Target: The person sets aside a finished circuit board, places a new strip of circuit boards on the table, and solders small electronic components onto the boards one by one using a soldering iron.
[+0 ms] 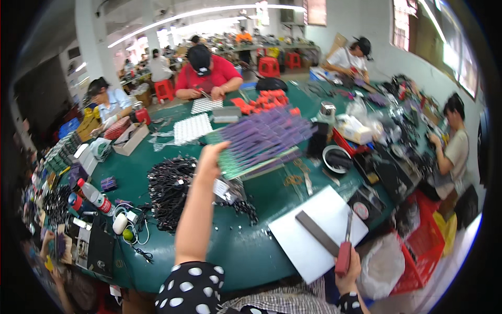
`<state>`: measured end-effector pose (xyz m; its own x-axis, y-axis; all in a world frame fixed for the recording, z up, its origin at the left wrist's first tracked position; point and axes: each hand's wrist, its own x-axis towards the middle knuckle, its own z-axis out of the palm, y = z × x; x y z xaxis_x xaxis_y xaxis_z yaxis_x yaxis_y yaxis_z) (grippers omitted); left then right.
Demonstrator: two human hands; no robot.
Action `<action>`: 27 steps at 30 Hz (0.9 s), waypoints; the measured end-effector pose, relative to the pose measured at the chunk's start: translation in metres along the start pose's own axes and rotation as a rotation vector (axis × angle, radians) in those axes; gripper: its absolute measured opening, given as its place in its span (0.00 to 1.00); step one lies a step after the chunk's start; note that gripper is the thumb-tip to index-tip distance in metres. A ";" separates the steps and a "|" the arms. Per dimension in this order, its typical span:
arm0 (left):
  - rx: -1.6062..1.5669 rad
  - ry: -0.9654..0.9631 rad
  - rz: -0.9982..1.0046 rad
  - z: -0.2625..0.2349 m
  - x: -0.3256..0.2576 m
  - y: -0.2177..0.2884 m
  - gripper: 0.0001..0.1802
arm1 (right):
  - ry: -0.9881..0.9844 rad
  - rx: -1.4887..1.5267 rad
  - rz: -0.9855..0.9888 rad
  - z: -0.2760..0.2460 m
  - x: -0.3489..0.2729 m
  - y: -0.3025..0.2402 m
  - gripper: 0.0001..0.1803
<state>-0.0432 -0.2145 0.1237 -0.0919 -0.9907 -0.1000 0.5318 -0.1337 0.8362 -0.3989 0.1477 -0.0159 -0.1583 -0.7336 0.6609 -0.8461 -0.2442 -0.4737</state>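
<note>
We work at a wide green table [246, 251] shared with several other people, and it sets the terms: it is crowded, so every reach has to go over things rather than through them. Next in size is the tilted stack of purple and green panels [264, 144] out past the middle of the table, blurred in the picture. Our left hand [210, 157] is stretched far forward, its fingers closed on the near left edge of that stack. We judge that the grip is best kept low on the edge and the stack slid or lifted level, so the sheets do not fan apart.

Nearer to us lies a white board [314, 235] with a dark flat bar [318, 233] laid slantwise on it. The heap of black cables [170, 191] sits just beside our left forearm, and we would keep the sleeve from dragging it. Smallest is the red-handled tool [345, 246], which our right hand [348, 269] grips by the handle, blade end resting over the white board; we think it wise to hold that point still and away from the left arm while we reach
</note>
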 end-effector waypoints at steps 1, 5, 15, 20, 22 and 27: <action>-0.047 0.012 0.001 -0.010 -0.042 0.012 0.12 | 0.027 0.017 -0.034 -0.003 0.005 -0.003 0.34; -0.074 -0.145 -0.071 -0.046 -0.202 0.014 0.20 | 0.050 0.040 0.038 -0.021 0.049 -0.018 0.38; -0.052 -0.044 -0.472 -0.014 -0.271 -0.170 0.19 | -0.332 -0.020 -0.087 -0.044 0.197 -0.053 0.43; -0.095 -0.027 -0.233 0.006 -0.274 -0.203 0.18 | -0.309 -0.082 -0.185 -0.050 0.167 -0.043 0.43; -0.072 -0.024 -0.316 0.007 -0.269 -0.202 0.18 | -0.220 -0.085 -0.134 -0.046 0.130 -0.037 0.42; -0.055 0.027 -0.383 0.009 -0.267 -0.201 0.19 | -0.139 -0.108 -0.222 -0.022 0.049 -0.015 0.38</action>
<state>-0.1334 0.0774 -0.0130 -0.2705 -0.8690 -0.4144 0.5074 -0.4945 0.7057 -0.4055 0.1291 0.0365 0.1020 -0.7512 0.6522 -0.9026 -0.3454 -0.2567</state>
